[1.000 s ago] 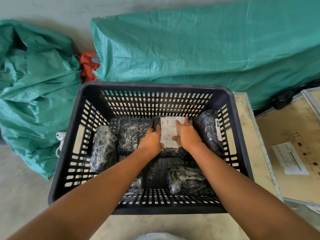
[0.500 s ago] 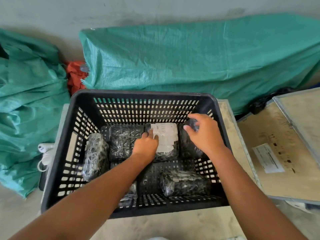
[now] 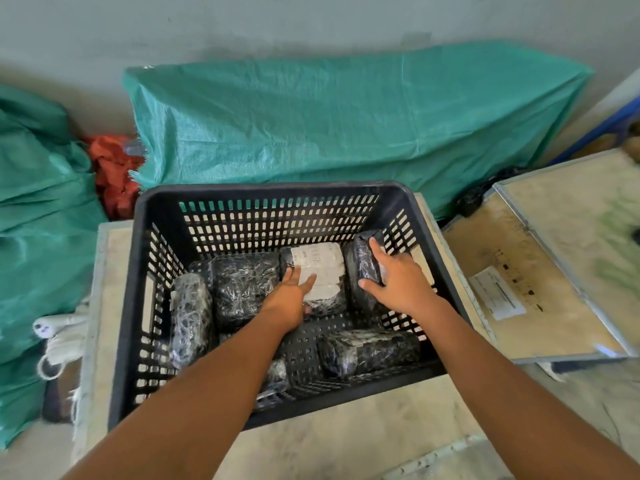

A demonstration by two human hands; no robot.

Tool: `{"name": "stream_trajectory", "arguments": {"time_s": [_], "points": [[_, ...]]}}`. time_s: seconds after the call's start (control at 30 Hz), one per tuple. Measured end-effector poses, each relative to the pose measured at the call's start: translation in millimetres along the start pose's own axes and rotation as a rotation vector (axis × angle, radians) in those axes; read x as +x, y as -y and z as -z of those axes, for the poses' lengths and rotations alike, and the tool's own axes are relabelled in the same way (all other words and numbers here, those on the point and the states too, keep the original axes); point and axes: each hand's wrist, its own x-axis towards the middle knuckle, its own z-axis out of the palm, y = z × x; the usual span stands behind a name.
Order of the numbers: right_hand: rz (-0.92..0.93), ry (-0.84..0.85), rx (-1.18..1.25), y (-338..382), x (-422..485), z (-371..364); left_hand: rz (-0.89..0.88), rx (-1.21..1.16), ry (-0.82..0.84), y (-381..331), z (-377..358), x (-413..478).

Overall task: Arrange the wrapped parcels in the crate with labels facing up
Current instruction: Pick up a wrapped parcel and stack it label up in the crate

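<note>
Head view: black slotted crate [image 3: 152, 306] sits on the bench [image 3: 346, 441]. Labelled parcel [image 3: 317, 271] lies in the far row, white label up. Left hand [image 3: 289, 299] rests on its near-left edge, fingers spread flat, grasping nothing. Right hand [image 3: 398, 278] curls around the far-right parcel [image 3: 362, 261], thumb on its left side, fingers over its right side. Other wrapped parcels [image 3: 242, 285] lie around them, labels not visible.

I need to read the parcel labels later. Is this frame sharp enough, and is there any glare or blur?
Head view: white label print is too soft to read; shiny film on the black wrapped parcels glints; forearms and the frame edges are smeared; wide-angle bends the black plastic crate.
</note>
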Motion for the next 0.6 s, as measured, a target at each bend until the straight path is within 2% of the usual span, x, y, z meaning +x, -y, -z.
{"name": "stream_trajectory", "arguments": {"time_s": [0.17, 0.33, 0.53, 0.6], "points": [[0.058, -0.024, 0.36, -4.1, 17.6, -7.0, -0.005, -0.053, -0.041, -6.1, 7.9, -7.2], [0.042, -0.028, 0.488, -15.2, 37.1, -6.0, -0.153, -0.109, -0.17, -27.8, 37.7, -19.7], [0.044, -0.094, 0.595, -19.9, 39.0, 26.8, -0.283, -0.29, -0.357, -72.6, 57.3, -65.2], [-0.014, -0.048, 0.886, -16.3, 30.8, 48.6, -0.302, -0.282, -0.391, -90.3, 58.3, -77.1]]}}
